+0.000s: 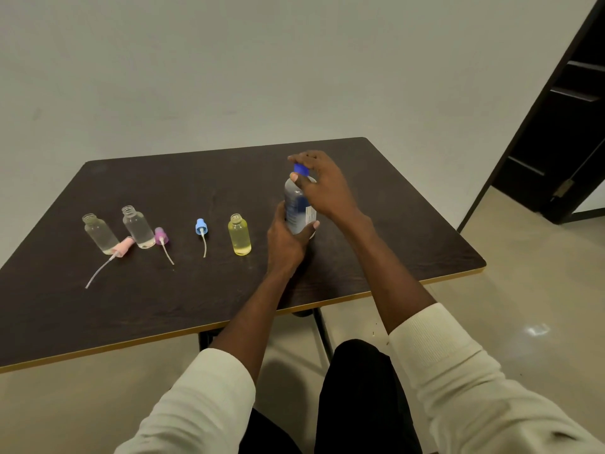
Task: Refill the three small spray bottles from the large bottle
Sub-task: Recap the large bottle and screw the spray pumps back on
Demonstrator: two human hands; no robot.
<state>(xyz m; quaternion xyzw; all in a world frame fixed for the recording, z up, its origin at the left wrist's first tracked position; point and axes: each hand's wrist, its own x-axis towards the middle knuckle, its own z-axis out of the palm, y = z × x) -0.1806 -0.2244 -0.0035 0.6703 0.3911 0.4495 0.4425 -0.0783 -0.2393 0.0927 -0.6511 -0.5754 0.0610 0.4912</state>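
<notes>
Three small spray bottles (pixel 137 227) stand uncapped along the dark bench (pixel 376 257), their pump tops lying beside them; right of them the left hand (pixel 286 239) grips the large bottle (pixel 299 208) while the right hand (pixel 324 185) pinches its blue cap (pixel 301 168)

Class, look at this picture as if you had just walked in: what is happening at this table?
A person seated at a dark table holds the large bottle upright with the left hand, while the right hand grips its blue cap. Three small bottles stand open to the left: two clear ones and a yellow one. Their pink, purple and blue spray tops lie loose on the table beside them. All three small bottles seem to hold liquid, but how full they are is unclear.
</notes>
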